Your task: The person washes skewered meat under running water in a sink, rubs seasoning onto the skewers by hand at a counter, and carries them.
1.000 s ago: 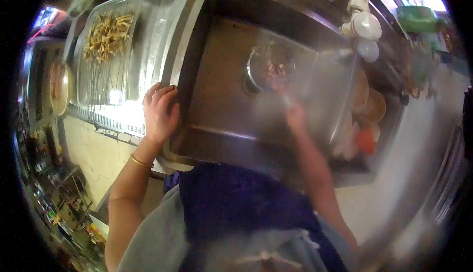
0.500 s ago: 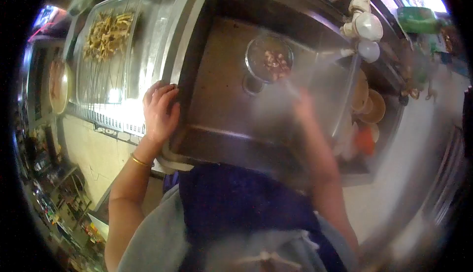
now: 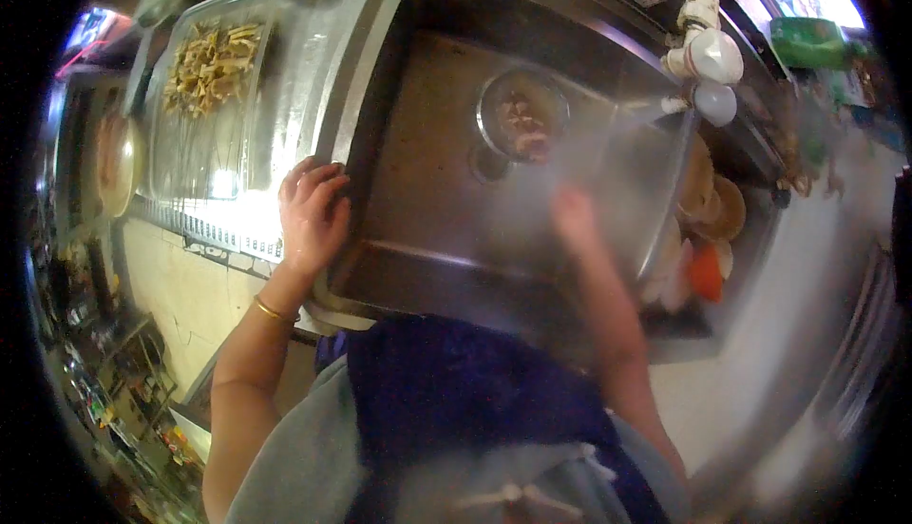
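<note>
My left hand rests on the left rim of the metal sink, its fingers stretched over the edge and holding nothing. Inside the sink stands a round, shiny-rimmed bowl with pinkish-brown food pieces in it. Just below and right of that bowl is my right hand. A whitish haze covers its fingers, so I cannot make out whether they grip anything.
Left of the sink, a clear tray holds yellowish strips. A white tap juts in at the upper right. Pale round pieces and an orange piece lie right of the sink. A green tub sits farther back.
My right hand has drawn slightly back, away from the bowl. The food pieces have shifted a little within it. My left hand stays on the rim.
</note>
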The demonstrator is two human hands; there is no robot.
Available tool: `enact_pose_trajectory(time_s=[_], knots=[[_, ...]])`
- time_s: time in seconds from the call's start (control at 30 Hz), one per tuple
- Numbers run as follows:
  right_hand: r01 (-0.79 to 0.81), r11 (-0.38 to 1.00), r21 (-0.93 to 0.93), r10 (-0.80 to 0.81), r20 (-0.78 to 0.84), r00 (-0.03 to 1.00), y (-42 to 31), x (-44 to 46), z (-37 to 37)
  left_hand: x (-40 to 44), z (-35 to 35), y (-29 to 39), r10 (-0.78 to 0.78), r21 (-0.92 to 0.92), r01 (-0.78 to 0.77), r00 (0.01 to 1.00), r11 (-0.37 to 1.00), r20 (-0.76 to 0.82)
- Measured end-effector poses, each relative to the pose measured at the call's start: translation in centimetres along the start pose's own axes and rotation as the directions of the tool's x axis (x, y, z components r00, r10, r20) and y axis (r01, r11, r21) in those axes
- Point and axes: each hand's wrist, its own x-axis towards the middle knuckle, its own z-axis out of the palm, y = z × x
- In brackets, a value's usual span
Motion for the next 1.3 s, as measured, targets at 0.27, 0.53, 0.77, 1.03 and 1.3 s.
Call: enact_pose_trajectory(time_s=[0.27, 0.53, 0.77, 1.03, 1.3], knots=[[-0.259, 0.748, 0.611, 0.174, 0.197, 0.965, 5.5, -0.2, 2.9, 0.3, 0.1, 0.9, 0.019, -0.032, -0.019, 1.0, 0.999, -0.02], [-0.418, 0.79, 0.448, 0.312, 0.294, 0.904, 2.8, -1.4, 1.0, 9.4, 9.2, 3.6, 0.035, -0.503, -0.01, 0.999, 0.864, 0.039], [-0.05, 0.964, -0.26, 0.049, -0.011, 0.999, 3.5, -1.4, -0.2, 20.0, 28.4, 0.2, -0.033, -0.156, 0.161, 0.791, 0.975, 0.611], [-0.119, 0.942, -0.314, 0.093, -0.096, 0.991, 5.4, -3.5, -0.1, 14.1, 33.9, 0.4, -0.057, -0.249, 0.322, 0.706, 0.913, 0.705], [-0.248, 0.927, 0.282, 0.181, 0.244, 0.953, 7.9, -6.2, 1.0, 4.6, 13.5, 6.4, 0.04, -0.611, 0.117, 0.971, 0.783, 0.237]])
